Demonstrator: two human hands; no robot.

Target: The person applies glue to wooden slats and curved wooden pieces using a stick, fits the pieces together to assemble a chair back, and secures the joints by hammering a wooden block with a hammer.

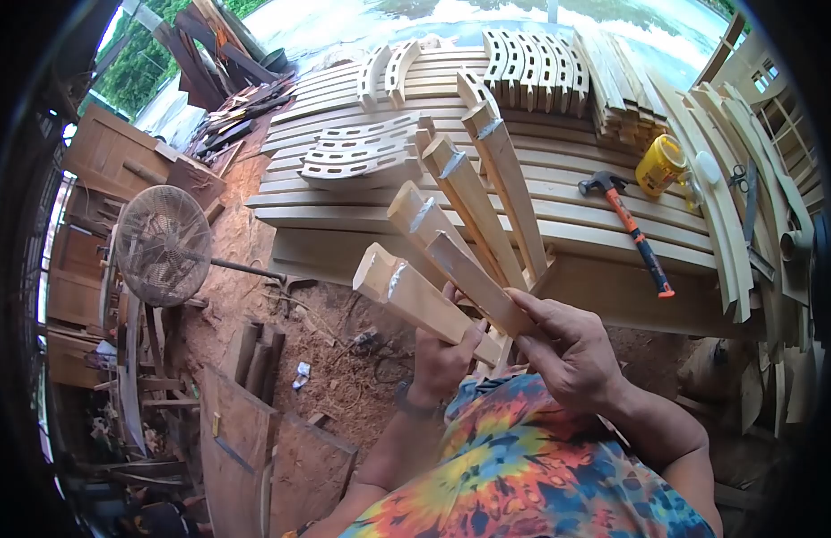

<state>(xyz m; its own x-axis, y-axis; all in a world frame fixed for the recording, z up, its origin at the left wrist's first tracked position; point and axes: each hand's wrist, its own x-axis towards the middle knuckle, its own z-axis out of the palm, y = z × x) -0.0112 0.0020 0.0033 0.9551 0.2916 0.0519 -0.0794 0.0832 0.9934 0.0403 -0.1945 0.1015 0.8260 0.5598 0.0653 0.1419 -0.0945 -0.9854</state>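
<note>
My left hand [441, 360] is closed around the lower part of a pale wooden post [415, 303] that leans up and away from me. A whitish glue-like smear lies near its top end. Between thumb and fingers, my right hand [572, 350] grips a flat wooden stick [481, 285], which overlaps the neighbouring posts in this view. Beyond it rise several more wooden posts [474, 206], also leaning, with similar whitish smears near their upper ends. Their lower ends are partly hidden behind my hands.
Ahead stands a slatted wooden bench [577, 211] carrying curved slotted slats [366, 148], a claw hammer [628, 224], a yellow tub [659, 166] and stacked wood strips [617, 90]. Scissors [740, 181] are at right. A fan [164, 247] and wood boards [239, 457] stand left.
</note>
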